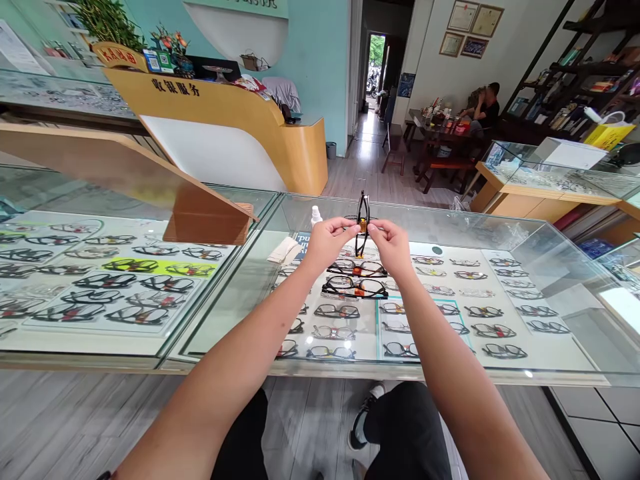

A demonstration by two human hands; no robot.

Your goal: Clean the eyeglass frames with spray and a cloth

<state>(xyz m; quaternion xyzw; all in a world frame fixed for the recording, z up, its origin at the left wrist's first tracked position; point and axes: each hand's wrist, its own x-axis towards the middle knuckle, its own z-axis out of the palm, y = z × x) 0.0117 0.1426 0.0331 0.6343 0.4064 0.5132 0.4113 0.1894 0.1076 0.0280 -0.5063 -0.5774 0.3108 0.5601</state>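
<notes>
My left hand (327, 240) and my right hand (393, 243) are raised together over a glass display counter (450, 223). Both pinch a black pair of glasses (362, 212) that stands edge-on and upright between my fingertips. A small orange piece shows at the spot where the fingers meet. Two more dark-framed pairs of glasses (356, 287) lie on the glass top just below my hands. A small white bottle (316, 215) stands on the glass beside my left hand, and a folded pale cloth (286, 250) lies to its left.
Rows of glasses fill the cases under the glass. A wooden stand (205, 223) rests on the left counter. A yellow cashier desk (225, 110) stands behind. A person sits at a table (440, 133) at the far right, near more display cases (545, 180).
</notes>
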